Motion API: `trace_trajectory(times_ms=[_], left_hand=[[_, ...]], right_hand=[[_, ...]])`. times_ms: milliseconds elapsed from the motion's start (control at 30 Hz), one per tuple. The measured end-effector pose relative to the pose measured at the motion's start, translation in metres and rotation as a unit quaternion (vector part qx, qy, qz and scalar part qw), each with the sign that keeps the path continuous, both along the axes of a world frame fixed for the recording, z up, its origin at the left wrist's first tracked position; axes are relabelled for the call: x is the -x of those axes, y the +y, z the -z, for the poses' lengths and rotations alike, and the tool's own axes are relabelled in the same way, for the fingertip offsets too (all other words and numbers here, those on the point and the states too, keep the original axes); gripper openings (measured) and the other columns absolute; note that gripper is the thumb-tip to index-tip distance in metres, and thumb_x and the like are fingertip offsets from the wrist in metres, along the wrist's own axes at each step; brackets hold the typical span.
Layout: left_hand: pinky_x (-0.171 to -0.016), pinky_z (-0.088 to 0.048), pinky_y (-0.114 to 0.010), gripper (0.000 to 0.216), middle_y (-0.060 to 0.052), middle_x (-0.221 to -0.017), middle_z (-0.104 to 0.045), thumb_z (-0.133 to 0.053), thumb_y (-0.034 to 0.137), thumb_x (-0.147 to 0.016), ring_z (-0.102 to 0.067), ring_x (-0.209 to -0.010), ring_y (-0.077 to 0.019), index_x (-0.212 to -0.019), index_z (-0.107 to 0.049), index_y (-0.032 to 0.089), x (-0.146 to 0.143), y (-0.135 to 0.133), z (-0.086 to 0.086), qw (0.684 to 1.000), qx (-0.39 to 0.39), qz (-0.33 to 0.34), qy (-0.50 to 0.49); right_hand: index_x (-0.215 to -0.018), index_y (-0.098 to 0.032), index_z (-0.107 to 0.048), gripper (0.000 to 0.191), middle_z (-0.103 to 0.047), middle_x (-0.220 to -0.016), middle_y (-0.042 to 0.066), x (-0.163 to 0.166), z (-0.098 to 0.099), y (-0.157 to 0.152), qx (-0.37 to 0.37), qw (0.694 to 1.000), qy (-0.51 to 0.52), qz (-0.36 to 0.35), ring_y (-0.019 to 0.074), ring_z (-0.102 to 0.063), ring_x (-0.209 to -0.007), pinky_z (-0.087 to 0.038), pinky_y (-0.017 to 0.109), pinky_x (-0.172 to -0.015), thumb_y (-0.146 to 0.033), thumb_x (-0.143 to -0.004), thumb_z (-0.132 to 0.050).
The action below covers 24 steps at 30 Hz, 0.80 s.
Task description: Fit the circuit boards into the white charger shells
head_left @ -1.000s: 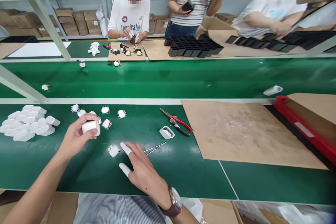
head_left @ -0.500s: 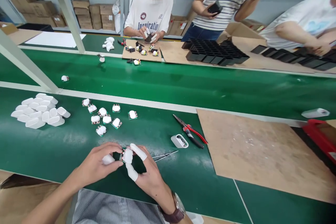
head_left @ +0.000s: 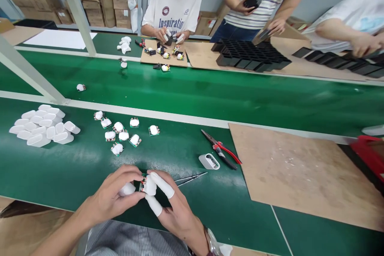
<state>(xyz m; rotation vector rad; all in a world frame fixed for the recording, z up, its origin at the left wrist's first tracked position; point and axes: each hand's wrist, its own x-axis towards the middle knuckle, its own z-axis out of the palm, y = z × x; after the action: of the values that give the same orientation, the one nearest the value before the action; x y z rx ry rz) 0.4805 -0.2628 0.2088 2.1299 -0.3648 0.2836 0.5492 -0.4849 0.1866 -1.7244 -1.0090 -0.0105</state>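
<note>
My left hand point(head_left: 112, 198) is closed round a white plastic shell point(head_left: 127, 189) low over the green mat. My right hand point(head_left: 172, 208), with white finger cots on thumb and forefinger, pinches a small circuit-board part with a white cap point(head_left: 148, 185) right against that shell. The two hands meet near the front edge of the mat. Thin tweezers point(head_left: 189, 178) lie just right of my right hand.
Several capped board parts point(head_left: 120, 134) and a heap of white shells point(head_left: 42, 126) lie at the left. An open shell point(head_left: 209, 161), red-handled pliers point(head_left: 222, 151) and a cardboard sheet point(head_left: 303, 172) sit right. Beyond the conveyor belt point(head_left: 210, 92), other people work with black trays point(head_left: 252, 56).
Since a second ago my left hand came down with the shell and my right hand picked up the board part; the two now touch. The view has shifted slightly.
</note>
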Motion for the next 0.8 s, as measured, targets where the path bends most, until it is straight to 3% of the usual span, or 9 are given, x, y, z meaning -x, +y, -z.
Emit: trace_trajectory(times_ms=[167,467,700,800], left_hand=[[-0.089,-0.059,-0.032,0.038,-0.011,-0.119,-0.067,-0.071,0.012,-0.095,-0.07,-0.102,-0.0213,-0.13,-0.061,0.023,0.001,0.0,-0.005,0.999,-0.022,0.009,-0.021],[-0.089,-0.056,-0.029,0.028,-0.009,-0.112,-0.066,-0.064,0.016,-0.101,-0.069,-0.098,-0.0192,-0.126,-0.057,0.024,0.005,0.005,-0.008,0.995,-0.081,0.046,0.03],[-0.087,-0.055,-0.029,0.027,-0.008,-0.109,-0.068,-0.065,0.017,-0.101,-0.068,-0.096,-0.0189,-0.126,-0.059,0.024,0.0,0.008,-0.006,0.994,-0.083,0.064,-0.004],[-0.082,-0.058,-0.029,0.027,-0.009,-0.11,-0.068,-0.069,0.026,-0.1,-0.069,-0.096,-0.0197,-0.125,-0.059,0.023,-0.007,0.012,-0.008,0.997,-0.031,0.077,-0.001]], right_hand=[[-0.159,-0.027,-0.038,0.069,-0.065,-0.136,0.015,0.0,-0.005,0.0,-0.011,1.0,-0.007,0.01,0.0285,-0.066,-0.123,-0.062,0.046,-0.099,-0.008,-0.097,-0.061],[-0.163,-0.028,-0.031,0.075,-0.064,-0.135,0.015,0.002,-0.011,-0.007,0.021,1.0,-0.012,-0.012,0.0293,-0.064,-0.122,-0.062,0.049,-0.098,-0.006,-0.097,-0.06],[-0.162,-0.026,-0.033,0.075,-0.066,-0.134,0.015,0.0,-0.014,-0.01,0.03,0.999,-0.031,-0.014,0.0297,-0.065,-0.123,-0.063,0.047,-0.098,-0.006,-0.096,-0.062],[-0.162,-0.026,-0.032,0.073,-0.065,-0.135,0.015,-0.001,-0.013,-0.01,0.029,0.998,-0.043,-0.022,0.0284,-0.065,-0.123,-0.062,0.047,-0.098,-0.006,-0.098,-0.06]])
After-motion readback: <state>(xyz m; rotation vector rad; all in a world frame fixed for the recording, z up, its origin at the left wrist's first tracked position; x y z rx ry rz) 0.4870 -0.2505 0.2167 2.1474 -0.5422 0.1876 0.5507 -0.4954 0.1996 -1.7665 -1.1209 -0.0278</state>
